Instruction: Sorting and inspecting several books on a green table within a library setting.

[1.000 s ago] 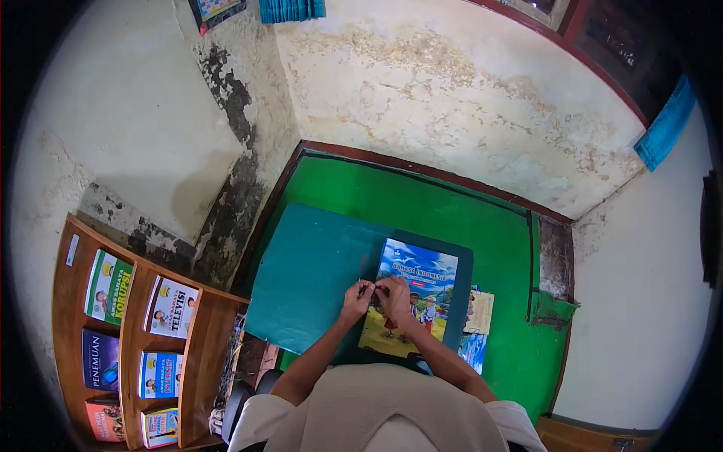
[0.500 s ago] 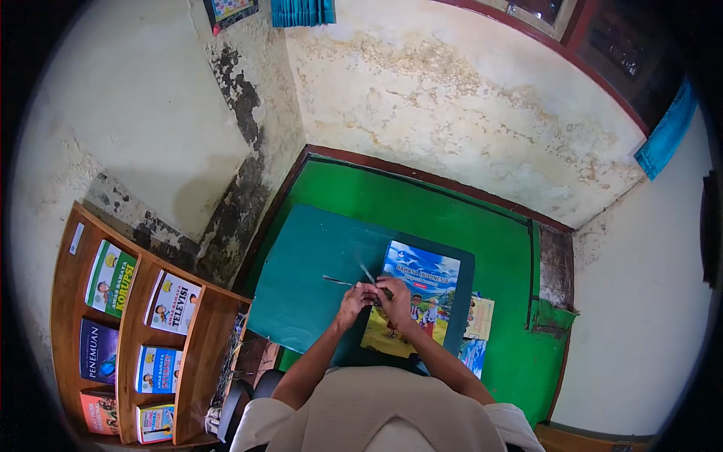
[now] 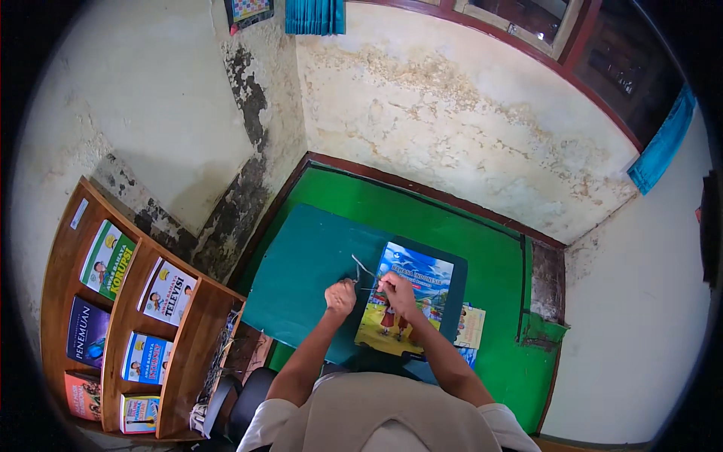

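Note:
Over the green table (image 3: 301,264) my two hands work on a thin, pale cord-like strand (image 3: 364,265). My left hand (image 3: 341,297) is closed in a fist around part of it, left of the book. My right hand (image 3: 397,294) pinches the strand above the book. A short stretch runs taut between the hands, and another length sticks up beyond them, bent at its far end. What exactly the strand is cannot be made out. Under my right hand and forearm lies a blue illustrated book (image 3: 425,267), cover up, on the table's right part.
A wooden rack (image 3: 192,320) with several upright books stands at the left. More printed papers or books (image 3: 471,325) show past the table's right edge. A peeling wall (image 3: 452,98) meets the green floor (image 3: 497,264) behind; a dark chair part (image 3: 252,399) sits lower left.
My hands have drawn apart, the left one moving left and closing into a fist. The strand now stretches between them. The whole view has shifted slightly.

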Demonstrator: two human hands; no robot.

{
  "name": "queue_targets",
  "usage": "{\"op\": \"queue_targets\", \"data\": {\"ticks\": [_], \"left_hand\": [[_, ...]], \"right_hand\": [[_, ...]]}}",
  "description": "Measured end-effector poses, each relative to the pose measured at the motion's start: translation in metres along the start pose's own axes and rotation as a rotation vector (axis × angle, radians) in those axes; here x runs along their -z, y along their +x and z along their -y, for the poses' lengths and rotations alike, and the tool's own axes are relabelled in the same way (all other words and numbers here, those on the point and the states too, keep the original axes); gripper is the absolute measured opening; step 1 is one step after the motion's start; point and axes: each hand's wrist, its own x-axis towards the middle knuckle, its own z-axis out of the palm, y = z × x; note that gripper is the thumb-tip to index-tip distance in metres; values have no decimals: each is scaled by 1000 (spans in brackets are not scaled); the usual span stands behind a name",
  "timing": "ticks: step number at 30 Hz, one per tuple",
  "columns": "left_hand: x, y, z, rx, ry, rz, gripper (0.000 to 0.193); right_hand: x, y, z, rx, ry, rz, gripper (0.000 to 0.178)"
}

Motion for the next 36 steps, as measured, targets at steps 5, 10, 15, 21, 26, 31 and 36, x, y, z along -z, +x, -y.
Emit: {"op": "queue_targets", "data": {"ticks": [5, 10, 15, 21, 26, 31, 36], "left_hand": [[-18, 0, 0, 103, 112, 11, 14], [5, 1, -2, 525, -722, 179, 20], [34, 10, -10, 992, -1782, 380, 30], [-12, -26, -24, 749, -1575, 217, 23], [7, -17, -57, 570, -1494, -208, 17], [23, 1, -53, 598, -1611, -57, 18], [11, 5, -27, 440, -1346, 250, 15]], "right_hand": [[-1, -5, -12, -3, -70, 35, 4], [1, -11, -24, 78, -146, 2, 4], [2, -14, -27, 6, -141, -17, 4], [-8, -12, -22, 40, -89, -54, 4], [-7, -11, -29, -44, -44, -35, 4], [-5, -15, -26, 0, 15, -115, 6], [-3, -17, -10, -47, -44, -90, 6]]}}
